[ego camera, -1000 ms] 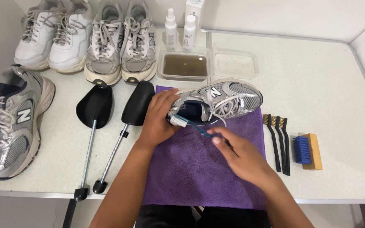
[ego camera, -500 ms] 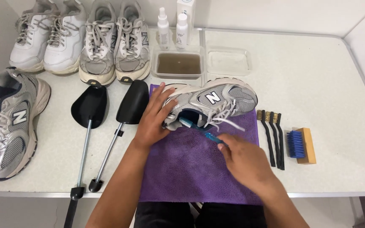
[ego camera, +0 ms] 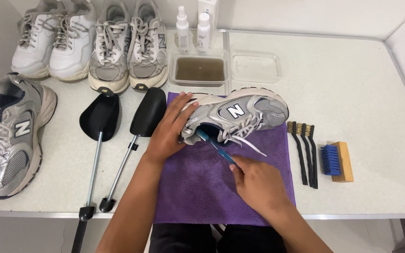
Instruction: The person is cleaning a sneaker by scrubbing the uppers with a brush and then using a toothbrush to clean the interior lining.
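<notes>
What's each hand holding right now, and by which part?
The left hand grips the grey sneaker at its heel end, on the purple cloth. The right hand holds a blue toothbrush by its handle end, head at the shoe's opening.

Two white spray bottles (ego camera: 192, 26) at table's back

Grey-silver mesh sneaker (ego camera: 240, 115): lying on side, white sole toward table's far edge, toe pointing right, laces loose, heel end at left. Blue toothbrush (ego camera: 216, 146): slanted, head at shoe collar.
</notes>
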